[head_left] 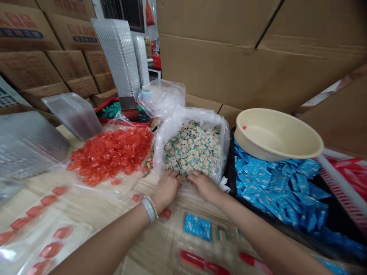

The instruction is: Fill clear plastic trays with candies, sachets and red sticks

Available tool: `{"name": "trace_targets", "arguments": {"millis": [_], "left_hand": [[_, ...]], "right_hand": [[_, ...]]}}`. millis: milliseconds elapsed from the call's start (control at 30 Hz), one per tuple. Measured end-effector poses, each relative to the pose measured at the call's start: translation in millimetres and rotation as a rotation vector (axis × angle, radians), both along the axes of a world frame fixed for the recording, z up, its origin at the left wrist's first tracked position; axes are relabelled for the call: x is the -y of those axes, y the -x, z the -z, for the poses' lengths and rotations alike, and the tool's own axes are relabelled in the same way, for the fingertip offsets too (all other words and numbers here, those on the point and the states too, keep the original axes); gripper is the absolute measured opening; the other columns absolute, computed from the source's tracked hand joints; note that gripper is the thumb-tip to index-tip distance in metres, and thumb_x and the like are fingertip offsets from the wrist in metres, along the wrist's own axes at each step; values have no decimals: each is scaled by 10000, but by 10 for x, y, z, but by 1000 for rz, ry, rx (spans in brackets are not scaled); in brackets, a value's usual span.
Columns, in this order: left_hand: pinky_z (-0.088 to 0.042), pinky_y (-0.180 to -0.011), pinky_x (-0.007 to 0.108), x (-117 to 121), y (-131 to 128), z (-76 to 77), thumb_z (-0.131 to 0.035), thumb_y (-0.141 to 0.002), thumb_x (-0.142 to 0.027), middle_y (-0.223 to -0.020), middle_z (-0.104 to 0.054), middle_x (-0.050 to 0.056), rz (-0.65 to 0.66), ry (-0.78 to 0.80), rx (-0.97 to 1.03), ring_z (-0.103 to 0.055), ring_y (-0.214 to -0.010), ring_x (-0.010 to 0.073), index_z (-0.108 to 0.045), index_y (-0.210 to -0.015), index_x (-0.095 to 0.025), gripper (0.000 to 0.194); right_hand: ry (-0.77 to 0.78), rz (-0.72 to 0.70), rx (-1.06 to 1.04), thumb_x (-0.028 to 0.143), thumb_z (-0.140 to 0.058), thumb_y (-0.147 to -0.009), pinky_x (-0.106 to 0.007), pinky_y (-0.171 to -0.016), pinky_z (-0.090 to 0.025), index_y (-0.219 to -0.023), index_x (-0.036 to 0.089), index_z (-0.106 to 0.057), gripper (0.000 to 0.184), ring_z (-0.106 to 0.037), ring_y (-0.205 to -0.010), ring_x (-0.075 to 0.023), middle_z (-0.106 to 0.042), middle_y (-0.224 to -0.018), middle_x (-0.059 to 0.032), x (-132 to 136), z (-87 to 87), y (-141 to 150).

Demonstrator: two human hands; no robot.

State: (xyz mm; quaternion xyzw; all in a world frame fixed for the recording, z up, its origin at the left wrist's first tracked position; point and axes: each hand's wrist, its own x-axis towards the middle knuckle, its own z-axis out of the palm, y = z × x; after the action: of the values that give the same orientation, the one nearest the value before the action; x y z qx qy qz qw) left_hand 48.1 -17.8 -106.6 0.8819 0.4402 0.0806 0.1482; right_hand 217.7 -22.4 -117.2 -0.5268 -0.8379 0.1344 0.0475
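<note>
My left hand [168, 186] and my right hand [204, 185] are side by side at the near edge of a clear plastic bag [157, 154]. The bag is folded open around a heap of small striped pieces [195, 147] in green, white and orange. The fingers of both hands curl down at the front of this heap and touch it. What the fingertips hold, if anything, is hidden. A pale band and a bracelet circle my left wrist. On the table in front of me lie a blue packet [197, 227] and a small striped piece [221, 234].
Red wrapped pieces [114, 152] are heaped at left. Blue packets [266, 183] fill a black tray at right, under a cream basin [278, 133]. Clear plastic trays [117, 57] stand stacked behind. Cardboard boxes [215, 65] wall the back. Red pieces [51, 250] lie in rows at front left.
</note>
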Motion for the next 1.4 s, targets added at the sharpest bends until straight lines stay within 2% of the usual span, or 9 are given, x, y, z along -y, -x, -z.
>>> {"name": "trace_targets", "arguments": {"millis": [167, 300, 400, 667, 833, 967, 1133, 1267, 1400], "left_hand": [[-389, -815, 293, 0, -15, -8, -436, -816, -231, -937, -575, 65, 50, 43, 69, -505, -900, 180, -607, -892, -177, 195], [-411, -728, 259, -28, -50, -18, -365, -837, -190, -874, -580, 78, -18, 104, 44, -535, -787, 156, -611, -800, -148, 252], [-407, -716, 273, -42, -82, -10, -388, -808, -156, -848, -583, 90, -78, 78, -1, -539, -776, 169, -599, -779, -136, 214], [-405, -661, 277, -41, -116, -13, -425, -765, -158, -783, -606, 84, -126, 80, -22, -549, -723, 181, -583, -789, -140, 160], [-407, -655, 272, -41, -136, -35, -396, -766, -148, -764, -622, 82, -154, 113, -44, -563, -717, 178, -597, -800, -139, 204], [-406, -697, 277, 0, -132, -37, -407, -765, -152, -793, -622, 81, -137, 94, -30, -559, -761, 179, -606, -787, -141, 201], [-398, -714, 262, 59, -123, -47, -427, -769, -166, -813, -616, 72, -121, 69, 58, -546, -775, 165, -609, -758, -145, 184], [-397, -682, 243, 26, -101, -48, -405, -769, -145, -771, -633, 70, -92, 145, 97, -557, -729, 155, -627, -735, -143, 225], [-397, -641, 232, -57, -74, -19, -425, -751, -167, -737, -642, 62, -55, 234, 136, -558, -672, 148, -638, -743, -144, 214]], "right_hand": [[-8, -18, 7, 76, -417, -771, -241, -694, -377, -901, 188, -563, 225, -526, -838, -158, -537, -985, -60, -42, 21, -24], [-7, -27, 13, 51, -417, -749, -230, -675, -376, -880, 181, -555, 231, -528, -815, -156, -543, -942, -58, -46, 12, -31], [-13, -20, 9, 33, -420, -724, -231, -668, -376, -840, 181, -550, 228, -528, -795, -154, -540, -934, -57, -36, -13, -38], [73, -66, -174, 4, -433, -670, -214, -666, -376, -742, 173, -556, 221, -524, -743, -136, -586, -755, -6, -153, -22, -15], [82, -67, -79, 84, -439, -728, -223, -649, -353, -822, 174, -592, 201, -532, -755, -151, -597, -806, -31, -248, 12, 57], [82, -92, 8, 132, -411, -778, -221, -611, -321, -812, 164, -602, 197, -518, -724, -142, -581, -831, -47, -181, 5, 47], [109, -114, 62, 112, -378, -787, -233, -607, -303, -854, 163, -599, 236, -513, -734, -150, -584, -854, -58, -111, -73, 29], [151, -65, 106, 104, -379, -774, -239, -601, -299, -861, 175, -587, 236, -524, -730, -159, -594, -850, -53, -123, -145, 36], [91, -62, 120, 82, -396, -741, -242, -592, -300, -847, 179, -568, 225, -526, -745, -167, -575, -889, -57, -121, -168, 17]]}}
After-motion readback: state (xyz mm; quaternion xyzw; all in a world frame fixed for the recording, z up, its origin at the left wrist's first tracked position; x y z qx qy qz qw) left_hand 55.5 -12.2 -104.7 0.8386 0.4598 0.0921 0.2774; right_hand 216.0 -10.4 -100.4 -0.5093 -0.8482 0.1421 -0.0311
